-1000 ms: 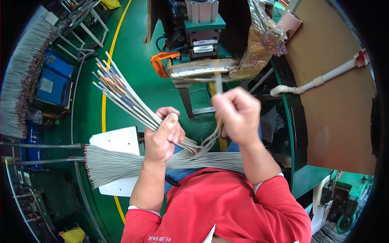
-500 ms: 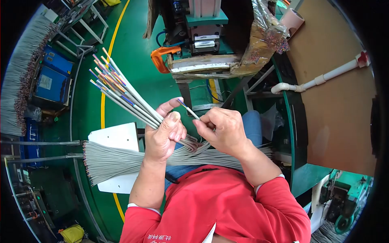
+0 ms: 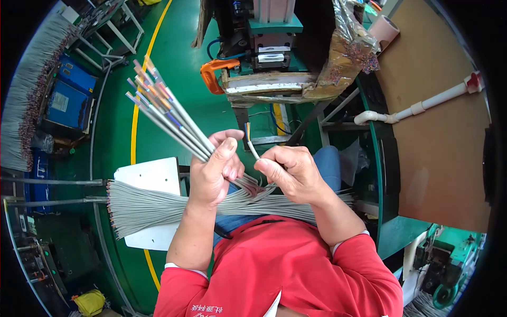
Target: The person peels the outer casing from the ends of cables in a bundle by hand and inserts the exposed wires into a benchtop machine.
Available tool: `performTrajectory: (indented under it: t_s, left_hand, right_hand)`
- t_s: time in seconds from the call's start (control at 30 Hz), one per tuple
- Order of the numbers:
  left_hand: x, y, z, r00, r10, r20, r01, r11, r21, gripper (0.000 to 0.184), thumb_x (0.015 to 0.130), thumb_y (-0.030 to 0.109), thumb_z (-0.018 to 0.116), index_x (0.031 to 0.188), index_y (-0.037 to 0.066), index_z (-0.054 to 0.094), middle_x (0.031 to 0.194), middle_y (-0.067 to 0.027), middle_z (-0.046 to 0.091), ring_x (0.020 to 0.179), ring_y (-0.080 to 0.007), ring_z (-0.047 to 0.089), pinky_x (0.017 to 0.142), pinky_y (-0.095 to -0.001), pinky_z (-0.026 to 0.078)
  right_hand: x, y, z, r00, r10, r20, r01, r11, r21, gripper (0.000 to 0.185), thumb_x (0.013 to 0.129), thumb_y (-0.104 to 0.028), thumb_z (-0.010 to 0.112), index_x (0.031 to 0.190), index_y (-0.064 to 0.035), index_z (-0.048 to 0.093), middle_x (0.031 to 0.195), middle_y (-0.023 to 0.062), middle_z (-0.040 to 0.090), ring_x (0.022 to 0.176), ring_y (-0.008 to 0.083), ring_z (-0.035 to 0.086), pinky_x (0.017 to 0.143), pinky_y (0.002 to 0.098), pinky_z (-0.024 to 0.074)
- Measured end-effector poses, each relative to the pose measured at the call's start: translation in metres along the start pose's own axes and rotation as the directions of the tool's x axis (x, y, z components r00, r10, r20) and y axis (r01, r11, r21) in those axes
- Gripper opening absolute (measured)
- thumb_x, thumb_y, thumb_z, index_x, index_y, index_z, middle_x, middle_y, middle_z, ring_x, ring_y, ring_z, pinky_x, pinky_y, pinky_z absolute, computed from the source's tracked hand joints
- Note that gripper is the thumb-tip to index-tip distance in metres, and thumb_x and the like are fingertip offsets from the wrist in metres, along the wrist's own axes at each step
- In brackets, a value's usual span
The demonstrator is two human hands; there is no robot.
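My left hand (image 3: 214,171) is closed around a bundle of grey cables (image 3: 182,127), whose stripped ends with coloured wires fan out up and to the left. Its index finger points right, close to the tip of a single grey cable (image 3: 253,149). That cable is pinched between the thumb and fingers of my right hand (image 3: 290,171), with its short coloured wires pointing upward. Below both hands, a large sheaf of grey cables (image 3: 153,208) lies across my lap and over a white board (image 3: 150,177).
A machine with a teal block (image 3: 274,25) stands ahead, with an orange handle (image 3: 214,74) at its left. On the right is a brown-topped table (image 3: 438,158) carrying a white pipe (image 3: 409,110). Blue bins (image 3: 66,103) and more hanging grey cables (image 3: 39,95) are at the left.
The single cable's wire end has swung from leaning left against my left index finger to pointing upward, apart from it. The bundle in my left hand has shifted slightly right.
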State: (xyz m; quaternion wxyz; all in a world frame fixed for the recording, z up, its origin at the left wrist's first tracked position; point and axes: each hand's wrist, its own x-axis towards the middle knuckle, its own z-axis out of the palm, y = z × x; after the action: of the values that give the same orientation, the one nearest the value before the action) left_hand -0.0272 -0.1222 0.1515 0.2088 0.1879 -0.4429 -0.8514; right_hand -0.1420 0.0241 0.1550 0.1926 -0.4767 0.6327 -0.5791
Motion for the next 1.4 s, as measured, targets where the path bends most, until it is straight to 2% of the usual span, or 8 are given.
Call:
performTrajectory:
  t_s: [0.23,0.47,0.6,0.77,0.9,1.03,1.13,1.4]
  left_hand:
    - [0.002,0.0,-0.006,0.987,-0.054,0.152,0.06,0.998,-0.037,0.032,0.096,0.023,0.059,0.115,-0.003,0.059,0.053,0.0047,0.039,0.048,-0.0087,0.041,0.052,-0.0275,0.04]
    - [0.004,-0.021,-0.033,0.869,0.242,0.431,-0.068,0.922,-0.381,0.033,0.095,0.019,0.061,0.119,-0.003,0.059,0.054,0.005,0.04,0.049,-0.0082,0.044,0.054,-0.0281,0.042]
    - [0.002,-0.005,-0.018,0.978,0.033,0.206,0.017,0.971,-0.237,0.035,0.094,0.018,0.061,0.122,-0.002,0.058,0.054,0.0052,0.039,0.049,-0.0085,0.044,0.053,-0.028,0.042]
    - [0.002,-0.004,-0.018,0.954,0.043,0.298,0.03,0.971,-0.237,0.037,0.092,0.017,0.063,0.123,-0.003,0.058,0.055,0.004,0.042,0.05,-0.0083,0.045,0.053,-0.0276,0.043]
    - [-0.004,-0.015,-0.027,0.878,0.151,0.454,-0.054,0.974,-0.219,0.04,0.089,0.017,0.064,0.124,-0.002,0.057,0.052,0.0029,0.039,0.048,-0.0107,0.042,0.05,-0.0296,0.043]
    - [0.0,-0.016,-0.038,0.624,0.172,0.762,-0.176,0.981,-0.077,0.038,0.089,0.016,0.065,0.12,-0.004,0.058,0.058,0.0014,0.048,0.052,-0.0091,0.047,0.056,-0.0268,0.046]
    - [-0.009,-0.015,-0.032,0.828,0.084,0.554,-0.05,0.996,-0.076,0.03,0.09,0.015,0.065,0.114,-0.002,0.06,0.058,0.0017,0.046,0.052,-0.0102,0.047,0.055,-0.0275,0.045]
    - [-0.005,-0.011,-0.019,0.984,0.037,0.173,0.006,0.97,-0.245,0.023,0.094,0.018,0.06,0.107,-0.001,0.061,0.057,0.0029,0.043,0.052,-0.0104,0.046,0.054,-0.0293,0.042]
  right_hand:
    - [-0.006,-0.001,-0.005,0.984,0.087,0.153,-0.128,0.951,0.283,0.025,0.1,-0.018,0.057,0.087,0.0005,0.066,0.063,0.0034,0.059,0.051,0.0069,0.051,0.046,0.024,0.038]
    - [-0.007,0.005,-0.008,0.933,0.285,0.221,-0.361,0.763,0.537,0.028,0.102,-0.023,0.053,0.091,0.0002,0.064,0.064,0.0021,0.058,0.05,0.0039,0.042,0.046,0.0216,0.03]
    - [-0.006,0.001,-0.005,0.919,0.301,0.255,-0.392,0.767,0.509,0.029,0.103,-0.024,0.052,0.09,0.0002,0.063,0.063,0.0022,0.057,0.052,0.0042,0.044,0.048,0.0209,0.0306]
    - [-0.005,0.002,-0.003,0.922,0.275,0.272,-0.38,0.776,0.504,0.029,0.103,-0.025,0.052,0.09,0.0,0.063,0.064,0.0019,0.057,0.054,0.0044,0.044,0.048,0.0207,0.031]
    - [-0.006,0.009,-0.001,0.921,0.316,0.229,-0.39,0.739,0.55,0.03,0.102,-0.025,0.053,0.09,0.0002,0.063,0.065,0.0021,0.058,0.054,0.0045,0.045,0.049,0.0207,0.0319]
    - [-0.002,0.006,0.002,0.939,0.31,0.151,-0.341,0.773,0.535,0.029,0.101,-0.025,0.055,0.09,0.0003,0.064,0.067,0.0024,0.059,0.056,0.0047,0.047,0.05,0.0207,0.0341]
    - [-0.003,-0.001,0.004,0.963,0.257,0.079,-0.264,0.852,0.452,0.027,0.1,-0.023,0.057,0.09,0.0004,0.064,0.068,0.0025,0.06,0.059,0.0048,0.05,0.051,0.0207,0.0365]
    - [-0.008,0.004,0.004,0.985,0.175,-0.005,-0.157,0.896,0.415,0.012,0.095,-0.011,0.065,0.09,0.0004,0.065,0.069,0.0002,0.061,0.059,0.0038,0.052,0.052,0.0205,0.0395]
